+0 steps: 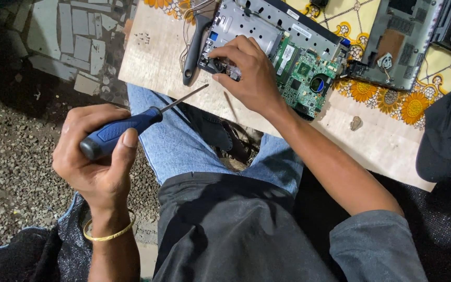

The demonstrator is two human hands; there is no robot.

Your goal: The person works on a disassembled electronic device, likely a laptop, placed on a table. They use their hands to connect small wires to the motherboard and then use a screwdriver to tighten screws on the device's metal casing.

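Note:
My left hand [97,156] grips a blue-handled screwdriver [126,128], held away from the work with its thin shaft pointing up and right toward the board edge. My right hand [246,70] rests on an opened laptop base [251,26] lying on a wooden board [152,57]. Its fingertips pinch at a small part near the base's lower left corner. The green circuit board [304,73] with its round fan opening lies just right of that hand. A black tool handle [193,47] lies beside the laptop's left edge.
A second laptop shell [398,44] lies at the upper right on a yellow flowered cloth [392,99]. A dark cap [447,136] sits at the right edge. Gravel and tile pieces [69,36] cover the ground on the left. My knees are under the board.

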